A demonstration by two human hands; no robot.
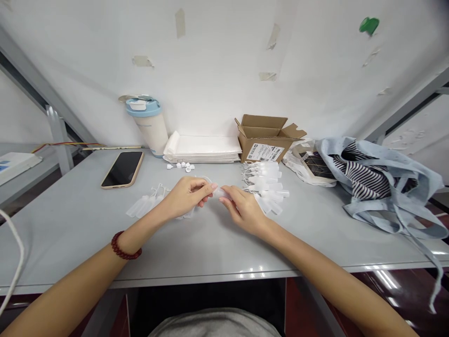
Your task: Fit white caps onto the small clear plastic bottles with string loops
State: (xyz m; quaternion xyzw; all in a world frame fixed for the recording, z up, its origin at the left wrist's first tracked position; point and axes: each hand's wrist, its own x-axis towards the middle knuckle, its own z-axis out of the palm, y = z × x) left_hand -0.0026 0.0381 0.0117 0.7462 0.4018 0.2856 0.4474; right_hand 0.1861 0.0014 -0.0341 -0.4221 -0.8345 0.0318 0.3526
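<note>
My left hand [187, 194] and my right hand [247, 209] meet over the middle of the table. Between them is a small translucent plastic bottle [219, 193], mostly covered by fingers. My right fingers wrap its body, while my left thumb and fingertips pinch its other end, where a thin white strap [206, 178] loops up. Just right of my right hand lies a pile of similar bottles [266, 180] with strapped ends facing left. More bottles [143, 205] lie behind and left of my left wrist, partly hidden. Several small white caps [188, 167] sit beyond my left hand.
At the back stand a tumbler [150, 126], a stack of white envelopes [206, 149] and an open cardboard box [264, 140]. A phone [122, 170] lies at left. On the right are a plastic-wrapped item [314, 164] and a blue cloth bag [386, 182].
</note>
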